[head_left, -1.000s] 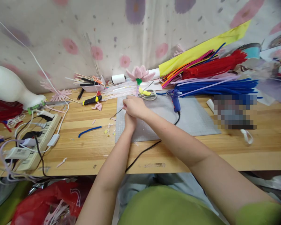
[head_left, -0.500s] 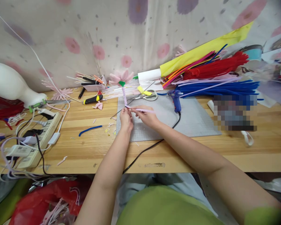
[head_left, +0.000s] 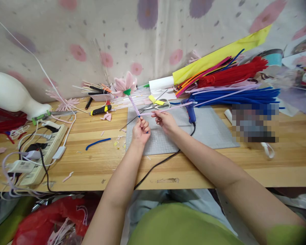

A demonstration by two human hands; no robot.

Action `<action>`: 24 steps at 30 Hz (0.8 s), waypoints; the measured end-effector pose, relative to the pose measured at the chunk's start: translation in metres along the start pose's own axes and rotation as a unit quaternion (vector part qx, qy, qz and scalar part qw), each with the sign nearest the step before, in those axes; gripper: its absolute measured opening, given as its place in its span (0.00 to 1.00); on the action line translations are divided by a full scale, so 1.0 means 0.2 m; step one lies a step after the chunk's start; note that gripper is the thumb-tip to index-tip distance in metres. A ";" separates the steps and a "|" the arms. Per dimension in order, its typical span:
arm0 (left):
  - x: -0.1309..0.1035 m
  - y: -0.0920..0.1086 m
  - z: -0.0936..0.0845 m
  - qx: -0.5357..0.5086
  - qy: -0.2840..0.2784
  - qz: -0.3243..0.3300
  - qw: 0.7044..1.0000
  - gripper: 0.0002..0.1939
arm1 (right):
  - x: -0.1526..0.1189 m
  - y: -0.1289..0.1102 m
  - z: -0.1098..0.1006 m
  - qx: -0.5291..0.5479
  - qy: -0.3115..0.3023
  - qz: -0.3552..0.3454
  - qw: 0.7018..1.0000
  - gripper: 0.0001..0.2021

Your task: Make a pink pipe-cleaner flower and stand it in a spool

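Note:
A pink fuzzy flower with a green base leans up and left on a stem wrapped in lilac. My left hand is closed around the lower stem, where a bit of blue shows. From the stem a lilac pipe cleaner stretches right, and my right hand pinches it a short way from the stem. Its free end reaches past a blue glue gun. Both hands are above a grey cutting mat. Scissors and a thin dark rod lie just behind my hands.
Bundles of blue pipe cleaners and red ones lie at the back right. The glue gun's black cord crosses the table front. At left sit a power strip, a utility knife and a loose blue pipe cleaner.
The flower has tilted left and turned its petals more into view. My right hand has moved right, away from the left, and the lilac pipe cleaner is now stretched out between stem and hand.

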State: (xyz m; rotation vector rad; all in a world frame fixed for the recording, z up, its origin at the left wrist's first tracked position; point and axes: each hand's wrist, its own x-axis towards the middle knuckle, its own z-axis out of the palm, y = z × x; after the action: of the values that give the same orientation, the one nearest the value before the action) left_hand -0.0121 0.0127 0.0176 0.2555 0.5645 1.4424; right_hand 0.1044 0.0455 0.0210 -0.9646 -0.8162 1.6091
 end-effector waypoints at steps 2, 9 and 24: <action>-0.03 -0.01 0.02 -0.001 -0.032 -0.008 0.999 0.11 | 0.03 0.00 0.01 0.036 0.012 0.049 0.998 0.04; -0.08 -0.01 0.05 0.032 -0.039 -0.003 0.999 0.09 | 0.12 0.04 0.13 0.017 -0.094 0.207 0.974 0.11; 0.04 -0.05 -0.01 0.234 0.107 0.173 0.951 0.07 | 0.08 -0.04 0.19 -0.212 -0.071 -0.120 0.967 0.03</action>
State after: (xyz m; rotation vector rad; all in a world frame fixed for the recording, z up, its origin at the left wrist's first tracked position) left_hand -0.0046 0.0183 0.0091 0.6017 1.0847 1.6708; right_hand 0.0719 0.0607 0.0416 -1.0056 -1.3630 1.3280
